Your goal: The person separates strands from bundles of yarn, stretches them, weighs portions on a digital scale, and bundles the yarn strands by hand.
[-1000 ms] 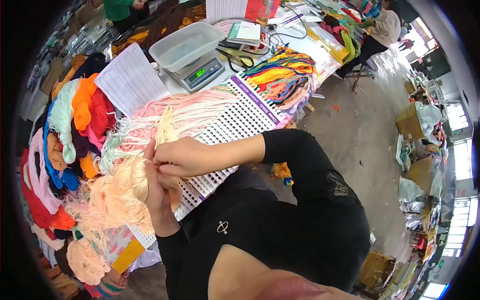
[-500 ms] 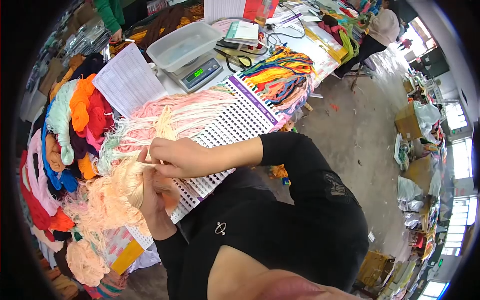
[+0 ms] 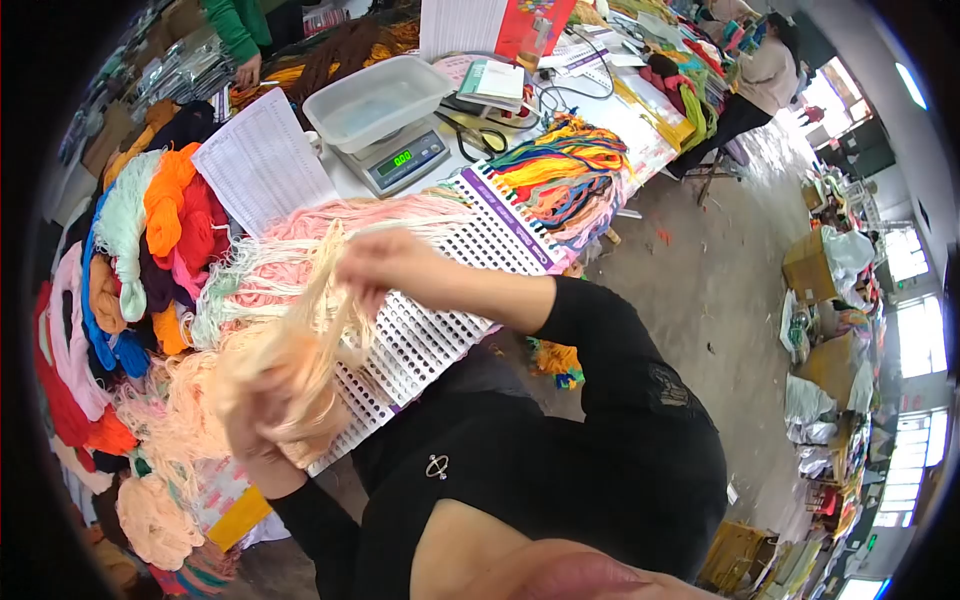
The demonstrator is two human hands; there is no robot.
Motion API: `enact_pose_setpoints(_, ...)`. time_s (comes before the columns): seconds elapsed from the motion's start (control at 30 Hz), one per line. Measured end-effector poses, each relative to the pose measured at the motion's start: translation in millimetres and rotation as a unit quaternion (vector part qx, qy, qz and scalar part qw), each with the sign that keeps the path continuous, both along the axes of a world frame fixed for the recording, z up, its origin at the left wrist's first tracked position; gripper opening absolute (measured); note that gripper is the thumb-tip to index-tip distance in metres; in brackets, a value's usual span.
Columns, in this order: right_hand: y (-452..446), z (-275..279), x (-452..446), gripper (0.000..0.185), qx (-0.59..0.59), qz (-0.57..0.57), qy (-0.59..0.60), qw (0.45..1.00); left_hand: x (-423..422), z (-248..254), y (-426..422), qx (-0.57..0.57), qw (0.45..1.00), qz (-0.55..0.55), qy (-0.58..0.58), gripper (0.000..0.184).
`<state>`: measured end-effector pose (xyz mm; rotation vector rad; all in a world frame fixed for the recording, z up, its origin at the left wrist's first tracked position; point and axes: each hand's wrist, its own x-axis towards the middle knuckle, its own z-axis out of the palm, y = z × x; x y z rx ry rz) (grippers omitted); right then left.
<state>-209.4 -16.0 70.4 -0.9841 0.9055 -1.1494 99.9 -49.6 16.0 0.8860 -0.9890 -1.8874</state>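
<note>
The skein of pale peach thread lies between the two hands, over the lower left end of the white perforated card. Its long axis slants from the left hand up and rightward, away from the body, toward the right hand. The left hand is much the nearer: its fingers curl round the skein's lower bulk, blurred but closed on it. The right hand is out beyond the skein's upper end, above the card, with the fingers bent in toward one another. Loose strands reach up close to those fingertips, but the blur is too strong to tell whether they are pinched or merely brushed.

The card itself runs diagonally on much the same slant, its purple strip at the far right end, well apart from the left hand. Past the right hand, pink and white threads fan leftward from the card across the surface. A heap of fluffy peach thread sits just beside the left hand, on its outer side.
</note>
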Motion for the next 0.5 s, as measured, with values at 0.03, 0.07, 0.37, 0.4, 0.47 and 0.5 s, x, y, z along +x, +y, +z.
enact_pose_setpoints(0.03, -3, 2, -16, 0.015, 0.012, -0.057, -0.034, 0.998, 5, 14, -4, 0.052, 0.989, 0.138, 0.012, 0.037)
enact_pose_setpoints(0.07, -6, 3, -34, 0.013, 0.023, -0.114, -0.067, 0.991, 10, 27, -9, 0.085, 0.957, 0.275, 0.02, 0.035)
enact_pose_setpoints(0.37, -14, -14, -230, 0.01, -0.053, -0.416, -0.251, 0.873, 264, -14, -82, -0.161, 0.896, -0.047, 0.412, 0.028)
enact_pose_setpoints(0.4, -11, -15, -250, 0.008, -0.058, -0.46, -0.22, 0.858, 281, -12, -78, -0.167, 0.904, 0.051, 0.39, 0.029)
enact_pose_setpoints(0.47, -3, -29, -309, 0.004, -0.089, -0.508, -0.235, 0.824, 307, -11, -76, -0.173, 0.903, 0.164, 0.358, 0.03)
enact_pose_setpoints(0.5, 6, -39, -338, 0.004, -0.115, -0.508, -0.24, 0.819, 315, -10, -76, -0.177, 0.9, 0.192, 0.348, 0.031)
